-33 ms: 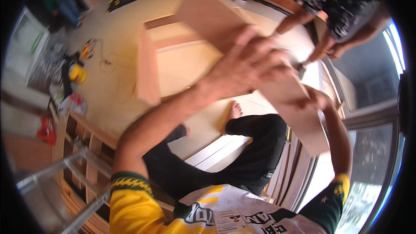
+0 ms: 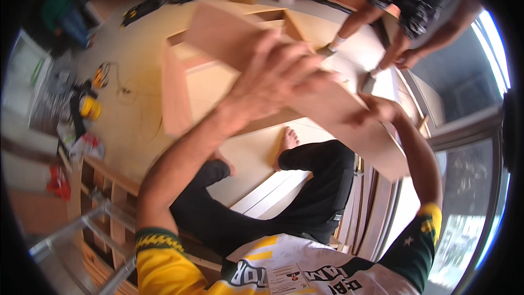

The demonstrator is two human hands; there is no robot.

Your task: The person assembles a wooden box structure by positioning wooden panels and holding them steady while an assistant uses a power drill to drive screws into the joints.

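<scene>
A long, flat wooden board (image 2: 374,145) slants across the view in front of me, its far end up and to the left. My left hand (image 2: 278,74) grips it near the middle, fingers spread over its upper edge and blurred. Closer to the lower right end, my right hand (image 2: 376,110) holds the same board, its fingers partly hidden. Beneath and beyond the board, a rectangular wooden frame (image 2: 176,90) lies on the floor, partly covered by the board and my left arm.
A co-worker's legs (image 2: 363,16) stand at the far right, near glass panels (image 2: 466,186). Another person (image 2: 68,16) is at far left. A metal ladder (image 2: 71,229) and wooden framework (image 2: 109,177) are at near left. A yellow container (image 2: 90,107) and a corded tool (image 2: 100,75) lie left.
The board and both my hands have shifted left in the view, and the board's far end sits lower. More of the floor frame's far side now shows.
</scene>
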